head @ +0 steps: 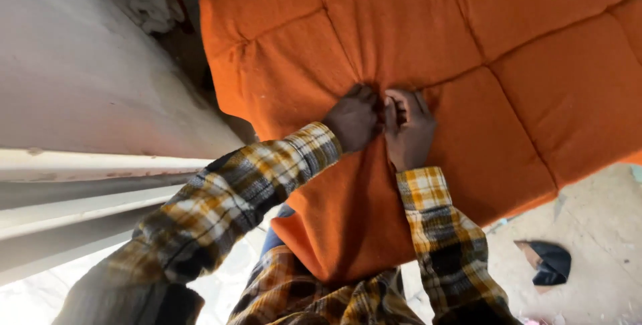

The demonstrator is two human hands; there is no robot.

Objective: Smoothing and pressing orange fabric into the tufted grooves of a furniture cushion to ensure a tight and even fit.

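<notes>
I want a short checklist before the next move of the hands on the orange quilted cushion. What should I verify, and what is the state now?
1. Both hands on the orange cushion: ok; left hand and right hand meet at one seam crossing.
2. Fingers pinching the fabric there: cannot tell, fingertips curl out of view.
3. Needle or thread present: cannot tell.
4. Cushion supported: ok, its lower edge rests against the person's lap.
5. Plaid sleeves away from the working spot: ok.
6. Floor nearby: not ok, a dark object lies there.

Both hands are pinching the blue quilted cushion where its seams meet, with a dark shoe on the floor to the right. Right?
Not quite: the head view shows the quilted cushion is orange, not blue. The left hand and right hand do pinch it at the seam crossing, and the dark shoe lies on the floor at right.
</notes>
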